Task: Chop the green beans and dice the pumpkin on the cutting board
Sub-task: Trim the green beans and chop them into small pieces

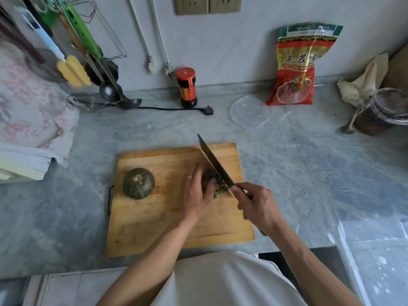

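A wooden cutting board (154, 226) lies on the grey counter. A small dark green pumpkin (138, 183) sits whole on its left part, stem up. Right of centre is a pile of chopped green beans (208, 176). My left hand (196, 194) rests against the pile's left side with straight fingers. My right hand (256, 203) grips the handle of a knife (213, 162). Its blade runs along the pile's right side, tip pointing to the far edge of the board.
A dark sauce jar (186, 87) with a red lid, a loose black plug (208, 110), a clear plastic lid (250, 111) and a red food bag (297, 67) stand behind the board. A tub with a spoon (384, 111) is at the far right. Ladles (110, 91) hang at the left.
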A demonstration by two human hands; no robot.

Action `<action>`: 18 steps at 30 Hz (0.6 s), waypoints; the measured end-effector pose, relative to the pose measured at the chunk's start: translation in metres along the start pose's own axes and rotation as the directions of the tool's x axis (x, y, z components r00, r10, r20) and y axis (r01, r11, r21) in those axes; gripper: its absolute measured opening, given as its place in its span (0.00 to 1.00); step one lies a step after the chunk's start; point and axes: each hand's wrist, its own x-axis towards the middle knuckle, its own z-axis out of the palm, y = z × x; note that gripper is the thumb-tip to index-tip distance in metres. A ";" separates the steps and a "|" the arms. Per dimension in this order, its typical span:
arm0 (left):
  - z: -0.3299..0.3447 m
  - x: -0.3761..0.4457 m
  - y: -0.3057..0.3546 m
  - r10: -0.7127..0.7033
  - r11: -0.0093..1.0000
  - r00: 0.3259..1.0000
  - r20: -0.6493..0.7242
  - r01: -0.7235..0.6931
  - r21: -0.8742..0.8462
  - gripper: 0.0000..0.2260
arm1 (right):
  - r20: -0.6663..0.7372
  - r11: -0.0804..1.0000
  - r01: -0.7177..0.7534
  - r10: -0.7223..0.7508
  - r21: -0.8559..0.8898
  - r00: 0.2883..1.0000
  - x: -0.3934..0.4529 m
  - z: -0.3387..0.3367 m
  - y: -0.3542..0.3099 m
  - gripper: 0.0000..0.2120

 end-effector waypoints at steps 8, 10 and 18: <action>0.005 -0.007 0.017 -0.208 0.978 0.976 -0.062 0.207 -0.015 0.32 | -0.069 0.996 -0.047 0.052 0.071 0.996 -0.011 0.008 0.000 0.10; 0.015 0.000 0.028 -0.202 0.979 0.979 -0.029 0.200 -0.041 0.29 | -0.047 0.999 -0.022 0.024 0.035 0.999 -0.014 0.011 -0.001 0.09; -0.017 -0.006 0.030 -0.263 0.943 0.959 -0.105 0.232 -0.239 0.19 | -0.093 0.995 -0.024 0.033 0.092 0.995 -0.005 -0.002 0.003 0.07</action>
